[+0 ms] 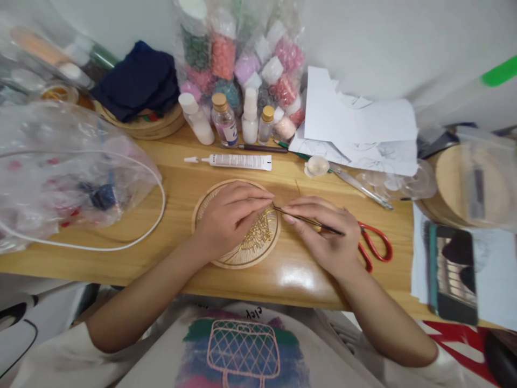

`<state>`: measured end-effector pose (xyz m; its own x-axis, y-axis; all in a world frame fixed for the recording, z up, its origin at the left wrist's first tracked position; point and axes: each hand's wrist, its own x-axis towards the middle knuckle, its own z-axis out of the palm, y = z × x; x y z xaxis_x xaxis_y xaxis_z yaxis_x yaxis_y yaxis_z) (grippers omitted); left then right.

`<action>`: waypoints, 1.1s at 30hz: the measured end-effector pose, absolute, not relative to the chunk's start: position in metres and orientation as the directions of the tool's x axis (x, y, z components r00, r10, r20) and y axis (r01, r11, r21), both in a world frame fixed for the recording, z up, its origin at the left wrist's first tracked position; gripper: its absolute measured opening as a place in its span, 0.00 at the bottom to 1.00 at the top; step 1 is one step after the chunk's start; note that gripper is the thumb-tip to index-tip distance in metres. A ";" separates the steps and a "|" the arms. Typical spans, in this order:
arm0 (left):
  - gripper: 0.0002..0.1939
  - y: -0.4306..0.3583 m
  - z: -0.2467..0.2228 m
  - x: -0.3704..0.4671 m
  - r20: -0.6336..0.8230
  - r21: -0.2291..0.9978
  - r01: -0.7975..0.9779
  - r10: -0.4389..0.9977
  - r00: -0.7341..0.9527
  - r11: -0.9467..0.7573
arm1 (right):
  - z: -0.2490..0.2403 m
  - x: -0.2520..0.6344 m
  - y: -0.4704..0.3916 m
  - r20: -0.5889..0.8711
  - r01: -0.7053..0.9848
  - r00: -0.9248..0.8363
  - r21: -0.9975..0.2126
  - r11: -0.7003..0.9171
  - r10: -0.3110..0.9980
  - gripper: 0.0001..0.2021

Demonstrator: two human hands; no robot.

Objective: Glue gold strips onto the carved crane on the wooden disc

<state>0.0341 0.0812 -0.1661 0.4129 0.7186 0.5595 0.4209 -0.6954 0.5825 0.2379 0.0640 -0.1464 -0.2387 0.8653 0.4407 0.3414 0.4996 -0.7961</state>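
A round wooden disc (242,261) with a raised rim lies on the table, bearing gold wire-like pieces (258,231) over a pale pattern. My left hand (232,218) rests over its upper left part, fingers together and pointing right; what its fingertips pinch, if anything, is too small to make out. Just to the right, my right hand (325,229) grips dark thin tweezers (313,220) between thumb and fingers. The tweezers' tip meets the left fingertips at the disc's upper right edge. Red-handled scissors (377,242) lie partly behind my right hand.
Behind the disc lie a white tube (241,161) and several small bottles (224,121). Plastic bags (76,178) and a white cable (149,231) are at left. Papers (359,124), a silver pen-like tool (359,186) and a phone (456,275) are at right.
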 end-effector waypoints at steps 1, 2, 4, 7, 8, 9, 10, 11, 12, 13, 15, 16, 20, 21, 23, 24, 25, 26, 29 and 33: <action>0.09 0.081 -0.166 0.034 0.558 0.585 0.421 0.721 0.412 -0.693 | -0.146 0.238 0.064 0.440 0.341 -0.238 -0.797 0.499 0.866 0.07; 0.09 0.081 -0.166 0.034 0.555 0.588 0.421 0.723 0.412 -0.691 | -0.146 0.238 0.064 0.437 0.342 -0.239 -0.798 0.497 0.867 0.07; 0.09 0.080 -0.166 0.034 0.558 0.588 0.417 0.720 0.411 -0.693 | -0.145 0.238 0.064 0.429 0.345 -0.241 -0.801 0.490 0.871 0.07; 0.10 0.082 -0.166 0.032 0.545 0.591 0.425 0.728 0.416 -0.686 | -0.144 0.238 0.064 0.418 0.347 -0.239 -0.806 0.479 0.876 0.07; 0.11 0.082 -0.165 0.031 0.539 0.590 0.439 0.736 0.411 -0.677 | -0.144 0.239 0.064 0.418 0.346 -0.237 -0.807 0.478 0.877 0.07; 0.11 0.082 -0.163 0.029 0.530 0.587 0.462 0.747 0.401 -0.664 | -0.143 0.239 0.064 0.417 0.346 -0.234 -0.809 0.476 0.879 0.07; 0.12 0.082 -0.161 0.028 0.521 0.580 0.498 0.764 0.381 -0.645 | -0.143 0.240 0.064 0.416 0.348 -0.229 -0.810 0.473 0.880 0.07; 0.13 0.081 -0.158 0.026 0.517 0.567 0.542 0.780 0.352 -0.620 | -0.143 0.241 0.065 0.415 0.351 -0.224 -0.809 0.471 0.882 0.07; 0.14 0.078 -0.155 0.024 0.514 0.544 0.594 0.795 0.322 -0.592 | -0.144 0.241 0.065 0.416 0.355 -0.221 -0.808 0.470 0.882 0.07; 0.15 0.074 -0.152 0.022 0.506 0.509 0.652 0.808 0.303 -0.563 | -0.144 0.242 0.066 0.419 0.360 -0.217 -0.805 0.471 0.882 0.07; 0.15 0.061 -0.146 0.019 0.468 0.410 0.758 0.831 0.302 -0.507 | -0.145 0.244 0.067 0.429 0.365 -0.210 -0.799 0.477 0.879 0.08; 0.14 0.052 -0.145 0.018 0.442 0.347 0.792 0.832 0.334 -0.502 | -0.145 0.245 0.068 0.433 0.366 -0.206 -0.798 0.479 0.878 0.08; 0.19 0.012 -0.154 0.013 0.369 0.210 0.830 0.828 0.423 -0.517 | -0.146 0.247 0.070 0.424 0.392 -0.211 -0.788 0.474 0.881 0.07; 0.21 0.004 -0.158 0.011 0.353 0.193 0.854 0.846 0.399 -0.483 | -0.146 0.247 0.070 0.424 0.402 -0.220 -0.781 0.478 0.879 0.07; 0.25 -0.009 -0.168 0.006 0.329 0.198 0.897 0.889 0.319 -0.395 | -0.145 0.247 0.070 0.426 0.413 -0.239 -0.769 0.489 0.873 0.07; 0.26 -0.013 -0.172 0.003 0.320 0.209 0.907 0.902 0.290 -0.366 | -0.144 0.247 0.070 0.428 0.413 -0.243 -0.766 0.492 0.870 0.07; 0.28 -0.015 -0.175 0.000 0.314 0.218 0.913 0.911 0.269 -0.344 | -0.143 0.247 0.069 0.425 0.413 -0.245 -0.768 0.490 0.872 0.06; 0.28 -0.017 -0.177 -0.004 0.307 0.225 0.915 0.916 0.259 -0.335 | -0.142 0.246 0.069 0.419 0.411 -0.246 -0.772 0.485 0.874 0.06; 0.29 -0.015 -0.178 -0.014 0.290 0.244 0.913 0.923 0.253 -0.327 | -0.138 0.246 0.067 0.405 0.412 -0.279 -0.768 0.489 0.871 0.06; 0.27 -0.009 -0.178 -0.023 0.286 0.286 0.895 0.922 0.260 -0.341 | -0.140 0.251 0.064 0.400 0.426 -0.387 -0.721 0.546 0.831 0.07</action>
